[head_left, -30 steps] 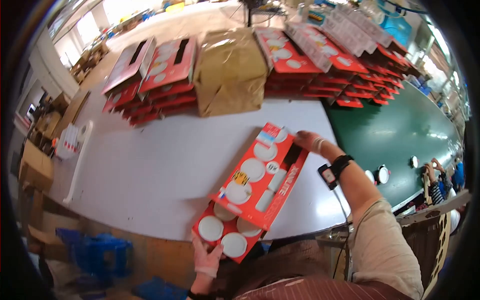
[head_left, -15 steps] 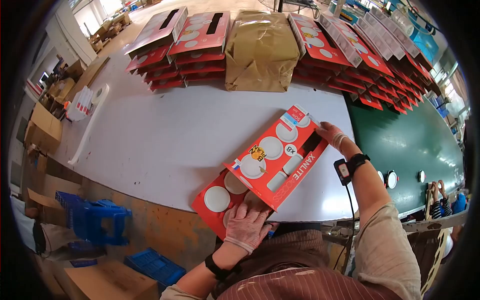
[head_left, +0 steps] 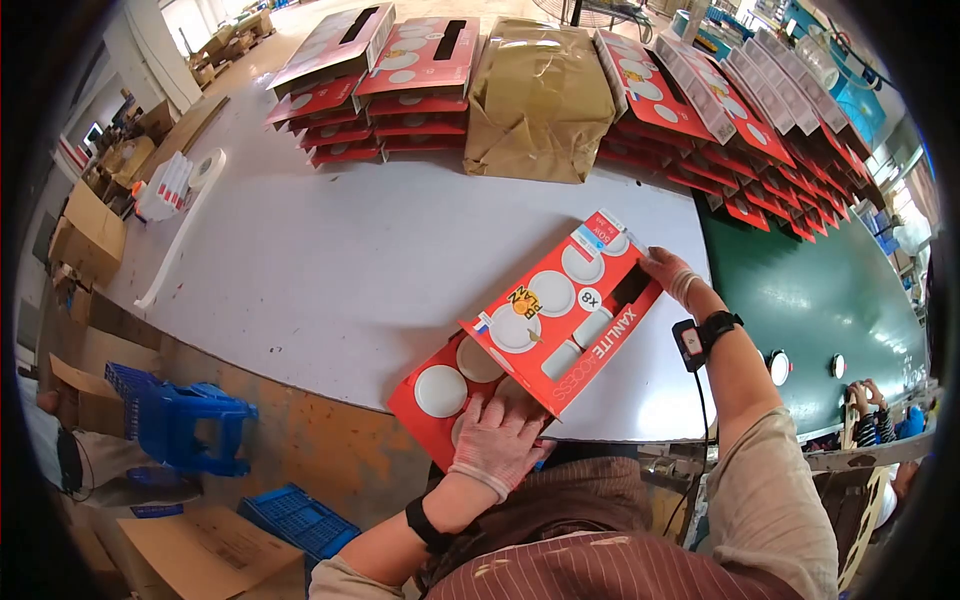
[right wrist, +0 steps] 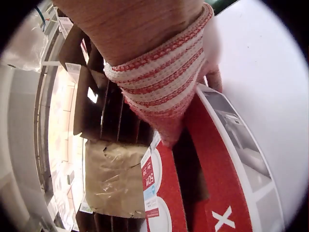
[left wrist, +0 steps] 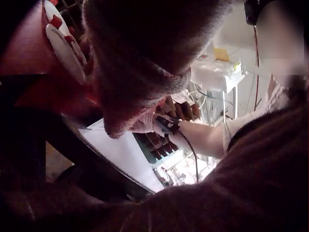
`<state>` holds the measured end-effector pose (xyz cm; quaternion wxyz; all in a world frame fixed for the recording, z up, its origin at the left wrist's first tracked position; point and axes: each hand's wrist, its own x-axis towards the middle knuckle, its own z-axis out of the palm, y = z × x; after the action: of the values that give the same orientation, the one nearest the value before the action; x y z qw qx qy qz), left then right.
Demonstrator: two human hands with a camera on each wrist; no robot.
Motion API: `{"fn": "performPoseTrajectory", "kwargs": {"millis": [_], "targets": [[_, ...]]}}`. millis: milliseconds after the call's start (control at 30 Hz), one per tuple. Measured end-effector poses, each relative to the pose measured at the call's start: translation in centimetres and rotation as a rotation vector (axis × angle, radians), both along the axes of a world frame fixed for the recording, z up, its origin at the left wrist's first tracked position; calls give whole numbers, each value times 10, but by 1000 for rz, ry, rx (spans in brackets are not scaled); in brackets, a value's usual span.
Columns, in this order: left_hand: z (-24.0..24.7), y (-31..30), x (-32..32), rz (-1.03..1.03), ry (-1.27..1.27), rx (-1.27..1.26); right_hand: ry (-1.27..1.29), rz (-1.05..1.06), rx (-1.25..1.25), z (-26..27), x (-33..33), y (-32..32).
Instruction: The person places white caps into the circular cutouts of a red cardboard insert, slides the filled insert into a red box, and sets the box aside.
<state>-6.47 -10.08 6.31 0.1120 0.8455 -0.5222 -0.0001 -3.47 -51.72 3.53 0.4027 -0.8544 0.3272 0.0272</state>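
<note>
A red printed box (head_left: 560, 305) lies slanted near the table's front edge, its lower end over a red insert (head_left: 408, 402) with round white discs (head_left: 440, 391). My left hand (head_left: 495, 440), gloved, rests on the insert's discs with fingers extended, beside the box's lower end. At the upper right end of the box, my right hand (head_left: 672, 276) grips its edge by the dark slot. In the right wrist view, the striped glove (right wrist: 161, 89) holds the box (right wrist: 219, 179) at that slot. The dark left wrist view shows the glove (left wrist: 140, 72) close to white discs (left wrist: 66, 52).
Stacked red boxes (head_left: 415, 62) and a brown wrapped package (head_left: 540, 105) line the back of the white table (head_left: 290, 250). A green surface (head_left: 775, 290) adjoins on the right. Blue crates (head_left: 190, 425) stand on the floor, left. Another person's hands (head_left: 865, 395) are at far right.
My left hand has moved from the insert's lower left corner onto its discs. My right hand keeps its grip on the box. The head view has shifted.
</note>
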Motion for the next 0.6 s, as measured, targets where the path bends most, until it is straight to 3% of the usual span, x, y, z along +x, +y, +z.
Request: {"fn": "performPoseTrajectory", "kwargs": {"millis": [167,233,267,467,533,600], "targets": [[1,3,-4,-13,-34,-120,20,-41,56,1,-2,1],[-2,2,-3,2,-1,-23,-7,194,-102,-16,-1,-15],[-3,2,-2,3,-1,-24,-6,195,-102,-13,-1,-12],[-17,-7,0,13,-43,93,62,-45,35,12,0,11],[-18,-6,5,-4,-167,54,35,-37,-4,11,-1,10],[-14,-4,10,-11,-116,-52,28,-61,-2,5,3,11]]}}
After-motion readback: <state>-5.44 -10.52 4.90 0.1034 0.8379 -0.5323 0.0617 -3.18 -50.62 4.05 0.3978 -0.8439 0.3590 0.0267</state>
